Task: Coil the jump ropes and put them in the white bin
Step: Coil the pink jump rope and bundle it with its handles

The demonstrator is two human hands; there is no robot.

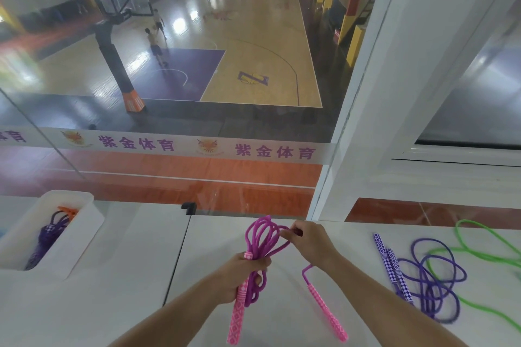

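A magenta jump rope (260, 236) with pink patterned handles is gathered in loops above the white table. My left hand (242, 273) grips the bunch of loops together with one pink handle (236, 315), which points down. My right hand (308, 239) pinches a strand of the same rope at the top right of the loops. The other pink handle (327, 313) lies on the table below my right wrist. The white bin (84, 222) stands at the far left and holds a coiled purple rope (46, 236) and an orange handle.
A loose purple rope (431, 276) with checkered handles (393, 267) lies on the table to the right. A green rope (485, 259) sprawls beyond it at the right edge. A glass wall (169, 93) rises right behind the table, with a white pillar (375, 93) at right.
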